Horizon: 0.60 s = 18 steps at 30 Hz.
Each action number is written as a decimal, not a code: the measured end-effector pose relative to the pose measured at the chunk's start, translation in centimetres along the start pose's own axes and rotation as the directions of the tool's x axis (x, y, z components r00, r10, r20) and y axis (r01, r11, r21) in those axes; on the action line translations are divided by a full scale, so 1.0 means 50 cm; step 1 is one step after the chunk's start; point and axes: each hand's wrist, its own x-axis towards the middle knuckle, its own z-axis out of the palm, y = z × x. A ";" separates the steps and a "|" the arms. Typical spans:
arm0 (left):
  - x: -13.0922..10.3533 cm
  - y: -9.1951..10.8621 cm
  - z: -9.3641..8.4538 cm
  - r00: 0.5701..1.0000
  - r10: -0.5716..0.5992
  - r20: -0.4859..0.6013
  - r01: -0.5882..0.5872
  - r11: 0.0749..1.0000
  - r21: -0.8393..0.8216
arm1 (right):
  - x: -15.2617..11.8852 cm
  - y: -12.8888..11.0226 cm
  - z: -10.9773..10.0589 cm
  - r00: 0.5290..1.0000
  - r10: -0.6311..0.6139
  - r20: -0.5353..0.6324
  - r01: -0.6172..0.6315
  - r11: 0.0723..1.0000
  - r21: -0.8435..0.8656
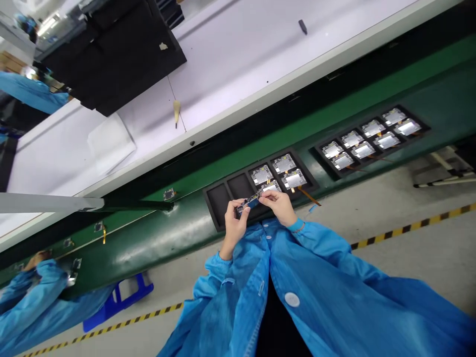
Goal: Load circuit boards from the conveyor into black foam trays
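Between my two hands a small circuit board [250, 203] is held tilted over the near edge of a black foam tray [214, 218]. My left hand [235, 222] grips its left end between thumb and fingers. My right hand [278, 206] pinches the right end, close to the tray. In the tray's right-hand pockets lie several circuit boards with silver shields [284, 163]; the left-hand pockets show bare black foam. An orange flex cable [310, 196] sticks out past the tray's near right corner.
A second black tray [336, 172] full of boards sits to the right on the green conveyor belt [178, 243]. Loose small boards [169, 194] lie leftward. Black sheets [122, 54] are stacked on the white shelf [230, 64]. A co-worker's sleeve [52, 280] shows at lower left.
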 end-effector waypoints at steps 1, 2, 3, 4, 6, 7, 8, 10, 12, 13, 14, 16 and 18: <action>0.000 0.000 0.002 1.000 0.004 -0.009 -0.004 1.000 0.006 | 0.002 -0.002 -0.001 1.000 -0.008 0.007 0.008 1.000 -0.009; 0.000 0.001 0.002 1.000 -0.004 -0.014 0.004 1.000 0.021 | 0.004 -0.004 -0.001 1.000 -0.018 0.019 0.018 1.000 -0.016; 0.000 0.001 0.001 1.000 -0.022 -0.011 0.023 0.999 0.042 | 0.006 -0.005 -0.001 0.999 -0.029 0.032 0.030 0.999 -0.020; 0.000 0.001 0.000 0.999 -0.047 -0.002 0.047 0.997 0.065 | 0.009 -0.005 0.000 0.998 -0.040 0.043 0.041 0.999 -0.022; 0.000 0.000 -0.004 0.994 -0.103 0.029 0.100 0.991 0.089 | 0.015 -0.002 0.005 0.997 -0.047 0.058 0.048 0.999 -0.019; 0.002 -0.003 -0.006 0.990 -0.132 0.045 0.128 0.988 0.084 | 0.018 0.000 0.009 0.997 -0.042 0.063 0.043 0.999 -0.015; 0.005 -0.007 -0.007 0.986 -0.158 0.057 0.154 0.986 0.067 | 0.022 0.004 0.014 0.997 -0.032 0.070 0.033 0.999 -0.008; 0.017 -0.023 -0.005 0.977 -0.206 0.054 0.205 0.979 0.013 | 0.030 0.013 0.022 0.996 -0.009 0.087 0.009 1.000 0.009; 0.038 -0.051 0.001 0.963 -0.267 0.034 0.268 0.962 -0.047 | 0.037 0.024 0.026 0.996 0.004 0.085 -0.006 1.000 0.020; 0.051 -0.068 0.005 0.952 -0.307 0.018 0.307 0.949 -0.072 | 0.039 0.030 0.024 0.998 0.006 0.070 -0.007 1.000 0.018; 0.064 -0.086 0.011 0.935 -0.354 -0.002 0.352 0.932 -0.086 | 0.040 0.036 0.019 0.999 0.006 0.050 -0.006 1.000 0.008; 0.091 -0.121 0.023 0.895 -0.443 -0.053 0.438 0.895 -0.088 | 0.039 0.049 -0.002 1.000 0.007 0.017 -0.007 1.000 -0.027; 0.114 -0.151 0.037 0.863 -0.496 -0.099 0.490 0.868 -0.074 | 0.038 0.061 -0.036 1.000 0.014 0.001 -0.014 0.998 -0.062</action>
